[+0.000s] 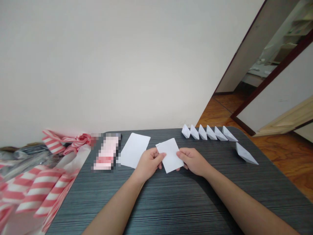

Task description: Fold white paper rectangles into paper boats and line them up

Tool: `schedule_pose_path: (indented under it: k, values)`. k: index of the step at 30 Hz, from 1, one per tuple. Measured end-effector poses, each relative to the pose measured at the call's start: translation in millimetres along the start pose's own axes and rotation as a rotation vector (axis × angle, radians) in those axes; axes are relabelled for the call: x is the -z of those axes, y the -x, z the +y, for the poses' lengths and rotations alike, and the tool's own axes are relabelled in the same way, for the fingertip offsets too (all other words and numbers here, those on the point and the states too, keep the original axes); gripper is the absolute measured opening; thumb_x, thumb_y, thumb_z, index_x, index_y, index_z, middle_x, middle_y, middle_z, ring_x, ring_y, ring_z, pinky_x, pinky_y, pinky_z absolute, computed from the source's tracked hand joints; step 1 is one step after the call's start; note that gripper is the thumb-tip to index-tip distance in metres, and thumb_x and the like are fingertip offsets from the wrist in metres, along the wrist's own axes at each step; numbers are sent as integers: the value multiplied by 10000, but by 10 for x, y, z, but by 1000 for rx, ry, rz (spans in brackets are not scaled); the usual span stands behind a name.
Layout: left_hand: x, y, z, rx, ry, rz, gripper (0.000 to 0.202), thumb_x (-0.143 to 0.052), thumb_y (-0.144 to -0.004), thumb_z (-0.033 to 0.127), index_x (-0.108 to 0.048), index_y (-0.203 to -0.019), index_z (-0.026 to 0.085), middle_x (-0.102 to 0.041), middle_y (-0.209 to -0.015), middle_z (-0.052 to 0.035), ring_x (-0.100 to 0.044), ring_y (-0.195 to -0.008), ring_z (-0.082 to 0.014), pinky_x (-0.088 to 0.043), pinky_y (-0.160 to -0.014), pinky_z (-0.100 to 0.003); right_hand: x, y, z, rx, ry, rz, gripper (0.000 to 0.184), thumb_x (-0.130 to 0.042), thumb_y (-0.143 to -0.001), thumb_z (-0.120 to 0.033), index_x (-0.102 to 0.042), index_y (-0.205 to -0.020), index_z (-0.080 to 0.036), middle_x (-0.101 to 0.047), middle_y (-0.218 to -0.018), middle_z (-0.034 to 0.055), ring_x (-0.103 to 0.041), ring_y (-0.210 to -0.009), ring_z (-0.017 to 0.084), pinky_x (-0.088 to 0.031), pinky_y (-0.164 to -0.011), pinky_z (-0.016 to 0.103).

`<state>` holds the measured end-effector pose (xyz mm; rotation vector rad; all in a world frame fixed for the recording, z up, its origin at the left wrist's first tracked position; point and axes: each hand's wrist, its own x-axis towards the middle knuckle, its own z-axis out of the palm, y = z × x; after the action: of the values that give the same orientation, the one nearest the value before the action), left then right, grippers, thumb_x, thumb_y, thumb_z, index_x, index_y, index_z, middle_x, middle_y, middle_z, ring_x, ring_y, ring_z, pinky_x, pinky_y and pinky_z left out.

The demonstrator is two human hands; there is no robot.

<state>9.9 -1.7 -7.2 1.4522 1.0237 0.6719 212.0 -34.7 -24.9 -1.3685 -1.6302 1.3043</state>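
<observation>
Far left: red-and-white striped cloth, heaped beside dark streaked tabletop; on tabletop, pixelated pink-and-white object, identity unclear; next, white paper sheet, lying flat; left hand pinches left edge of smaller white paper piece, thumb on top; piece at centre, over tabletop, between both hands; right hand pinches its right edge, thumb likewise on top; near far edge, row of six pointed folded-paper shapes; seventh folded-paper shape apart, nearer and rightward; far right, wood-grain floor.
</observation>
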Motion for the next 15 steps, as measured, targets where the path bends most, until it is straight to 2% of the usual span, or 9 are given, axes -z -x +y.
schedule_pose_path:
  k: [7,11,15]
  values:
    - [-1,-15,-39,-6,0,41,230,-535,-809,355,-543,-738,137,-522,-478,35,-432,-417,-69,-309,-427,-173,5,9,-7,-43,11,14,249,-465,-871,-338,-541,-710,-164,-662,-580,17,-427,-415,86,-297,-407,189]
    - [-14,-18,-76,-48,1,78,232,-532,-813,353,-529,-710,145,-521,-476,38,-433,-412,-68,-310,-427,-173,10,12,-16,-57,-9,6,268,-441,-879,-349,-535,-710,-162,-661,-575,23,-424,-409,85,-294,-398,187]
    - [-33,-3,-83,-62,27,17,234,-505,-832,365,-559,-771,146,-526,-481,38,-438,-411,-70,-303,-424,-174,-12,3,-19,-81,-98,-3,271,-424,-885,-369,-527,-747,-160,-665,-584,26,-414,-384,78,-283,-379,186]
